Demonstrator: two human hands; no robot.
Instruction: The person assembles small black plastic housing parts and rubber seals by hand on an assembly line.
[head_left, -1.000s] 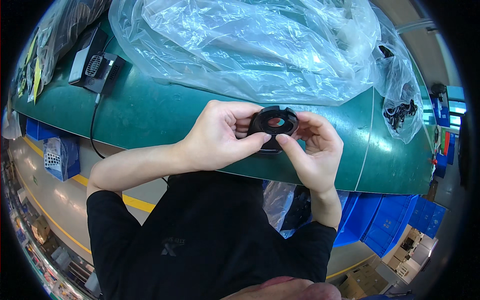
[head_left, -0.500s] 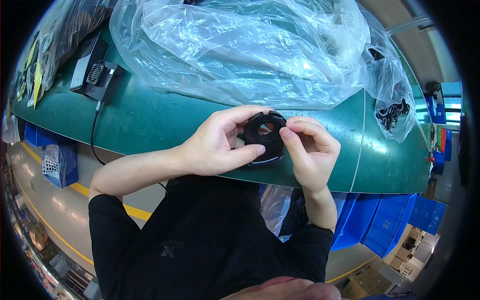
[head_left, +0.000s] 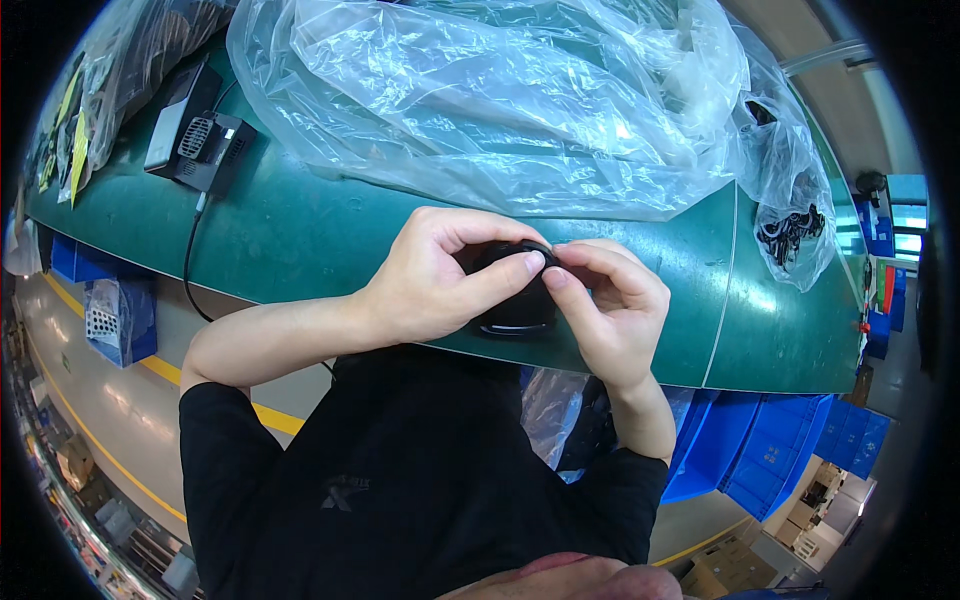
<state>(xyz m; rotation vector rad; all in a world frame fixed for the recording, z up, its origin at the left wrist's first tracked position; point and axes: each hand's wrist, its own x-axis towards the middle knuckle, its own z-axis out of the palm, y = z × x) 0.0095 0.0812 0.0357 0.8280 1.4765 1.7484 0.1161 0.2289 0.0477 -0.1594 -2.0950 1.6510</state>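
Between my two hands is a black rounded plastic part (head_left: 517, 312) with a glossy lower edge, over the near part of the green table (head_left: 330, 235). My left hand (head_left: 445, 275) grips it from the left, with the thumb lying across its top and the fingers behind it. At its upper right edge, the thumb and index finger of my right hand (head_left: 612, 305) pinch close together. Whether a small piece sits in that pinch is hidden. My left thumb and fingers cover much of the part's upper face.
A large clear plastic bag (head_left: 480, 110) spreads across the back of the table. At the right lies a smaller bag of black pieces (head_left: 792, 235). A black boxy device (head_left: 205, 150) with a cable (head_left: 188, 255) stands at the left. Blue bins (head_left: 765, 450) sit below the table's right edge.
The black part has tilted, and its round opening no longer shows. My left thumb has moved up across it to its upper right edge, near my right fingertips.
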